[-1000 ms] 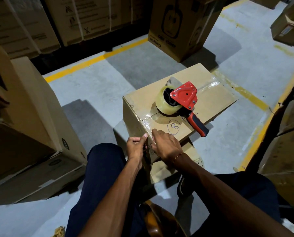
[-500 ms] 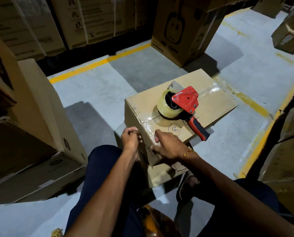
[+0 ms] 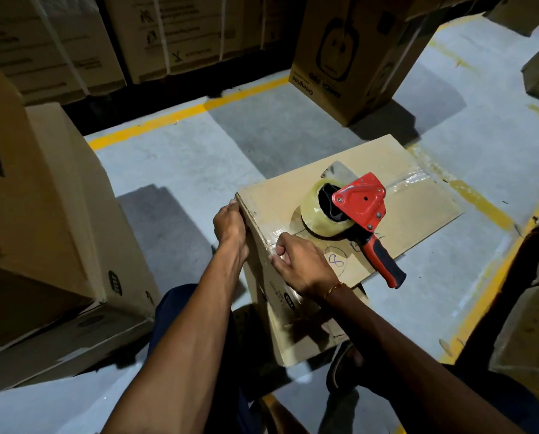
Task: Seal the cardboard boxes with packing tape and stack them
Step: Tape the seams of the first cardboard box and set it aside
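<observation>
A closed cardboard box (image 3: 418,202) stands on the grey floor in front of me, with clear tape along its top seam. A red tape dispenser (image 3: 360,203) with a clear tape roll lies on the lid, its red and black handle sticking out over the near right edge. My left hand (image 3: 230,225) grips the box's near left corner, fingers curled over the side. My right hand (image 3: 302,261) lies on the near top edge beside a pen-drawn circle, its fingers curled and pressing the tape end down over the edge.
Large cardboard boxes (image 3: 52,220) stand stacked close on my left, and more line the back wall. A tall printed box (image 3: 349,57) stands behind the work box. More boxes crowd the right edge. Yellow floor lines (image 3: 183,112) cross the grey concrete floor.
My left hand has moved up from the front face to the box's near left corner. My right hand has shifted up onto the top edge. The dispenser has stayed put.
</observation>
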The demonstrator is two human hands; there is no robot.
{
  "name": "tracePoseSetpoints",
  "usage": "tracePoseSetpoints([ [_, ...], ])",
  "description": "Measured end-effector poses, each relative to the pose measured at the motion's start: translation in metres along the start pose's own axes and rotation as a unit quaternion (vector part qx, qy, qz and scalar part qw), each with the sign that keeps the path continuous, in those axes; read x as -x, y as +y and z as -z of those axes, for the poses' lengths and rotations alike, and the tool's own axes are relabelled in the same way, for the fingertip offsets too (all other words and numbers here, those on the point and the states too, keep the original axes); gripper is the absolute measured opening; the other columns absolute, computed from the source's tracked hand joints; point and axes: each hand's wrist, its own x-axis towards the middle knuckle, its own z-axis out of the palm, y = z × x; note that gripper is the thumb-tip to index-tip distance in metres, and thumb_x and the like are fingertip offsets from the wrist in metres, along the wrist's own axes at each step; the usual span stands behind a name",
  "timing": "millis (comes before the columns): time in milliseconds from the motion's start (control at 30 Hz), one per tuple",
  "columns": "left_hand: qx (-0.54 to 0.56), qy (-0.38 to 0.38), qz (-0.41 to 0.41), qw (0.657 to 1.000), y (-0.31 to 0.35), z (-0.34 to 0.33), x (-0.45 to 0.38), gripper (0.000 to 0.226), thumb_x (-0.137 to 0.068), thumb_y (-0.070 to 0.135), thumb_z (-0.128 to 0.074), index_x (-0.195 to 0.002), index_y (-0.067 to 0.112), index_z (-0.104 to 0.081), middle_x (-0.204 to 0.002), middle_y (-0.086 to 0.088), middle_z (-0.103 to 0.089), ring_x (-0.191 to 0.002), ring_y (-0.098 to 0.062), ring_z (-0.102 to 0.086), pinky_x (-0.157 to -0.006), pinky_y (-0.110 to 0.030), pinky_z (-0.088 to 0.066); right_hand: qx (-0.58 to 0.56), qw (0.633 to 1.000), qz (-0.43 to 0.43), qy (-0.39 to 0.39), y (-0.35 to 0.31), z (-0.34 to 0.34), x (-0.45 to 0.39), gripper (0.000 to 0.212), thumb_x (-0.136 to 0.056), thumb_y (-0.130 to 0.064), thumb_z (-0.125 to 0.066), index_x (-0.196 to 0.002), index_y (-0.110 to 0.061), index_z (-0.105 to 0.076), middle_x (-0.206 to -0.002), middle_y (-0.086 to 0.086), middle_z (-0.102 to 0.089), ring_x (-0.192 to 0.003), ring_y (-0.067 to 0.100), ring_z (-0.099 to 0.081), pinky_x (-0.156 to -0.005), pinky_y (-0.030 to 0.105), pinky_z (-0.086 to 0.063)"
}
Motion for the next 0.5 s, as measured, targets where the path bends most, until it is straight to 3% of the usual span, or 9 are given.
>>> tracePoseSetpoints([
  [200, 0.051, 0.003, 0.011, 0.999, 0.01, -0.001, 0.001, 0.021, -0.099, 0.018, -0.056, -0.078, 0.018, -0.057, -0.073, -0.002, -0.061, -0.063, -0.018, -0.055, -0.056, -0.025, -0.041, -0.008, 1.0, -0.013, 0.017, 0.001, -0.004, -0.014, 0.019, -0.098, -0.034, -0.06, -0.089, -0.023, -0.047, -0.073, -0.011, -0.044, -0.082, 0.026, -0.056, -0.067, 0.032, -0.027],
  [300, 0.058, 0.002, 0.026, 0.998, 0.016, 0.001, 0.007, 0.019, -0.098, 0.009, -0.053, -0.082, 0.016, -0.058, -0.067, -0.002, -0.056, -0.057, -0.015, -0.049, -0.051, -0.026, -0.037, -0.017, 1.0, -0.016, 0.012, 0.0, -0.003, -0.019, 0.02, -0.098, -0.035, -0.06, -0.088, -0.022, -0.047, -0.07, -0.013, -0.042, -0.078, 0.021, -0.05, -0.068, 0.032, -0.029],
  [500, 0.026, -0.001, 0.046, 0.999, 0.014, 0.007, 0.028, 0.027, -0.097, 0.005, -0.048, -0.074, 0.015, -0.057, -0.07, -0.003, -0.059, -0.063, -0.019, -0.055, -0.062, -0.028, -0.046, -0.033, 0.999, -0.031, 0.015, -0.001, -0.005, -0.018, 0.023, -0.098, -0.036, -0.061, -0.087, -0.021, -0.047, -0.07, -0.012, -0.042, -0.077, 0.016, -0.046, -0.067, 0.031, -0.029],
])
